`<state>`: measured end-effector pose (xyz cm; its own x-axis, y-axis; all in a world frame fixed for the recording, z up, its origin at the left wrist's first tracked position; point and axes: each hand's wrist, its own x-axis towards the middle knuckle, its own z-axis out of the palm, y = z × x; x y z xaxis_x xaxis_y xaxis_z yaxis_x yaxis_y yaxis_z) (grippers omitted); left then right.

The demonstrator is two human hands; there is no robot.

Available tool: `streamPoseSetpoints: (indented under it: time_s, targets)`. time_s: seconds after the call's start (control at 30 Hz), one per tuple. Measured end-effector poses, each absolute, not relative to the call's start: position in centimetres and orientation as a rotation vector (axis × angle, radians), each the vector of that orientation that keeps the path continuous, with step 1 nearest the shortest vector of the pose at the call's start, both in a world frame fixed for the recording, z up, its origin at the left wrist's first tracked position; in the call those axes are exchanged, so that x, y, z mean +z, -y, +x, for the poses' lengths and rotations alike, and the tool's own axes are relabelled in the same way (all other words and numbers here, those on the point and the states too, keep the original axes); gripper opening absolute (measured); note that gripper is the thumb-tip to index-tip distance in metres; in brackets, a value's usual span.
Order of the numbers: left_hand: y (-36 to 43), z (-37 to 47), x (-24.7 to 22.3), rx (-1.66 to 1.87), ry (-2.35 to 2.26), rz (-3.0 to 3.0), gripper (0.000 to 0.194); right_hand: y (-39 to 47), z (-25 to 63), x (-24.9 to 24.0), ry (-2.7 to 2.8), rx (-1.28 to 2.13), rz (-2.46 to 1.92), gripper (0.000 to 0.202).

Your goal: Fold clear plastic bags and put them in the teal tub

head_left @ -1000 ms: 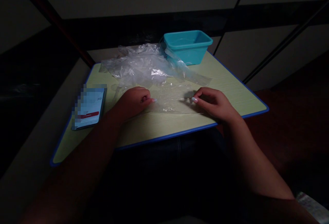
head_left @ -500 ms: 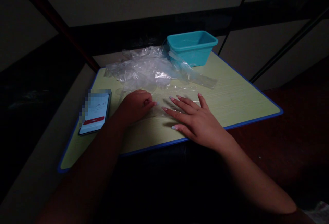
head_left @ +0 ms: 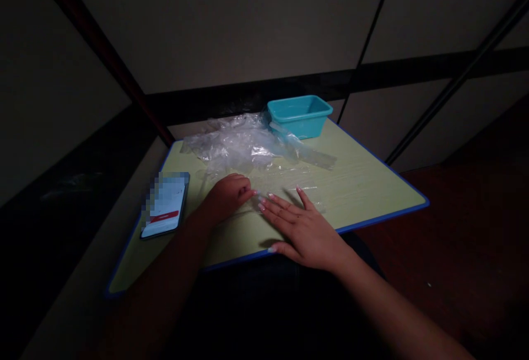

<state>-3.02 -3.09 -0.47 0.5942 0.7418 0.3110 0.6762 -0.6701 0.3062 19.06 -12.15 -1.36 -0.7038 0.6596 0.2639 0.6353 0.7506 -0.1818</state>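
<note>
A flat clear plastic bag [head_left: 289,179] lies on the yellow-green table in front of me. My left hand [head_left: 229,197] rests at its left end, fingers curled and thumb against the index finger, pinched on the bag's edge. My right hand [head_left: 300,230] is spread flat over the near part of the bag, its fingertips close to my left thumb and its palm by the table's front edge. Beyond both hands sits a crumpled heap of clear plastic bags [head_left: 239,142], one strip of it reaching right.
A turquoise basket [head_left: 303,125] stands at the back of the table [head_left: 372,189], touching the plastic heap. A phone with a lit screen [head_left: 167,205] lies on the left, beside my left forearm. The table has a blue rim; cabinet panels rise behind it.
The view has tilted up, so the table sits lower. My right hand has shifted left, its fingers drawn closer together near my left thumb. My left hand keeps its pinch.
</note>
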Motion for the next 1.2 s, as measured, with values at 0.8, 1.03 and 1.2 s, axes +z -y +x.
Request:
streamPoseSetpoints:
  time_s: [0.8, 1.03, 1.2]
  targets:
    - [5.4, -4.5, 2.3, 0.682, -1.26, 2.309, 0.022, 12.3, 19.3, -0.5, 2.648, 0.355, -0.989, 0.073]
    - [5.9, -5.1, 2.0, 0.252, -1.084, 2.301, 0.026, 12.3, 19.3, -0.7, 2.624, 0.369, -0.98, 0.079]
    - [6.6, -5.2, 2.3, 0.223, -1.039, 2.202, 0.04, 12.3, 19.3, -0.8, 2.624, 0.358, -0.976, 0.079]
